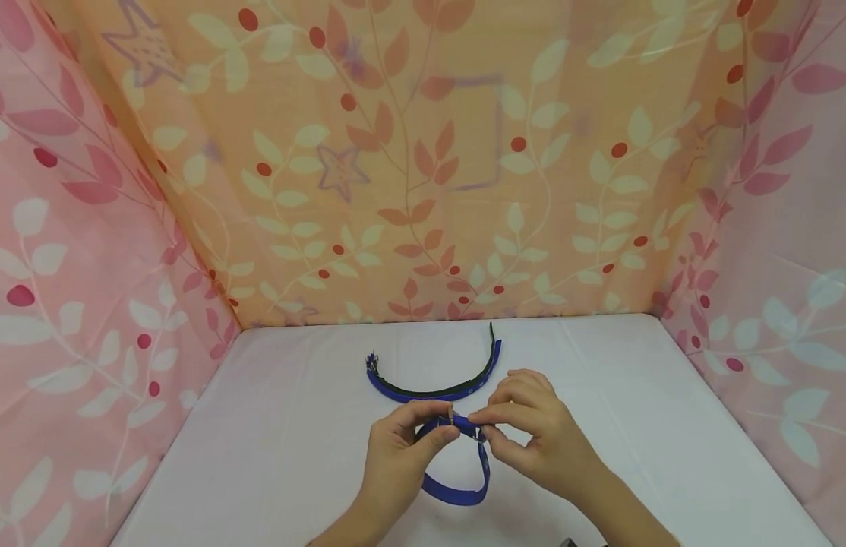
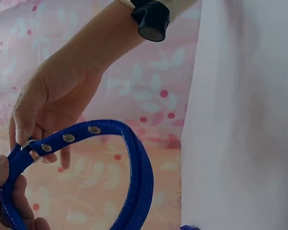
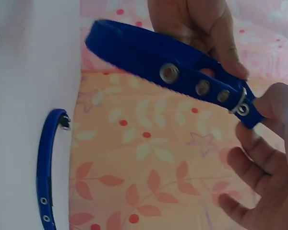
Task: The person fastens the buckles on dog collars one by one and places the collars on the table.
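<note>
A blue collar [image 1: 457,497] with metal eyelets is bent into a loop between my two hands, above the white table. My left hand [image 1: 401,450] pinches the strap near the buckle, thumb and forefinger close together. With thumb and fingertips, my right hand [image 1: 541,434] pinches the collar's end. In the right wrist view the eyeleted strap [image 3: 129,50] runs through a metal buckle [image 3: 238,101], right at the right hand's fingertips. From the left wrist view, several eyelets show along the collar [image 2: 141,177].
Farther back on the table [image 1: 293,456] lies a second blue collar [image 1: 423,396], dark on its inner side, curved open toward the back. Patterned curtains [image 1: 409,190] stand behind and on both sides. A small dark object [image 1: 569,542] shows at the bottom edge.
</note>
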Demonstrator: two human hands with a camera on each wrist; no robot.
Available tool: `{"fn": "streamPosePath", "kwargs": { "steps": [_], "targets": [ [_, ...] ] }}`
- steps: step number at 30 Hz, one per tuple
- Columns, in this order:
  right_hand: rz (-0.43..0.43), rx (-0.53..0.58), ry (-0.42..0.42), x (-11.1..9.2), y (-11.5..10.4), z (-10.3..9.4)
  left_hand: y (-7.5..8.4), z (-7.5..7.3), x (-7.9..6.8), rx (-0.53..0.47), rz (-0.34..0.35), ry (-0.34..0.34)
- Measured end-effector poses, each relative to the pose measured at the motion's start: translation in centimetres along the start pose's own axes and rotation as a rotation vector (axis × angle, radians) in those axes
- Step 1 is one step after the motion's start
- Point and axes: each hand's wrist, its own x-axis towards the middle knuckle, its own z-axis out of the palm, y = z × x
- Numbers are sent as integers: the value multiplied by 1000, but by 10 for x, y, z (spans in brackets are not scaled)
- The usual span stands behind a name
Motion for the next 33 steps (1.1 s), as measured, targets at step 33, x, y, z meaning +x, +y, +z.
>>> {"fn": "streamPosePath", "kwargs": {
  "steps": [33],
  "targets": [
    [329,-26,-180,-6,-7,2,18,-23,9,337,16,-51]
  ]
}}
